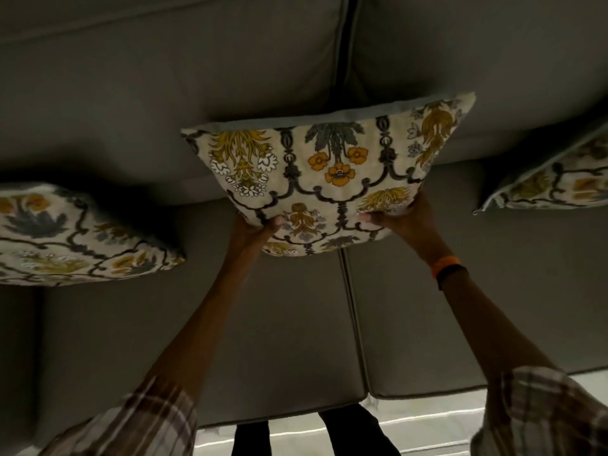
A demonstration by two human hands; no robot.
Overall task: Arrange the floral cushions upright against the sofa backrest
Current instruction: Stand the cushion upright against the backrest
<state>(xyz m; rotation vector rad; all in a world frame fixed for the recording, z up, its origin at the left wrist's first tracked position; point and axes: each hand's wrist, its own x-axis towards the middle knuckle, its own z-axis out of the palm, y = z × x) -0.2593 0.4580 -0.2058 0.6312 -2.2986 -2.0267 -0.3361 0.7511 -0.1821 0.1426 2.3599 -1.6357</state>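
Centrally, one cream floral-print square cushion [324,172], lower corners clasped by left hand [263,227] and right hand [399,215], leaning on the grey fabric sofa backrest [164,93]; matching cushions at nine o'clock [69,235] and three o'clock [556,172].

Three matching cushions, cream with ochre flowers and dark scrollwork, sit along the grey sofa backrest [164,93]. The middle cushion [325,172] leans with its top edge touching the backrest at the seam between the back pads, its lower edge lifted. The left cushion [75,235] lies flatter, below the backrest. The right cushion [556,179] tilts against it, partly cut off.
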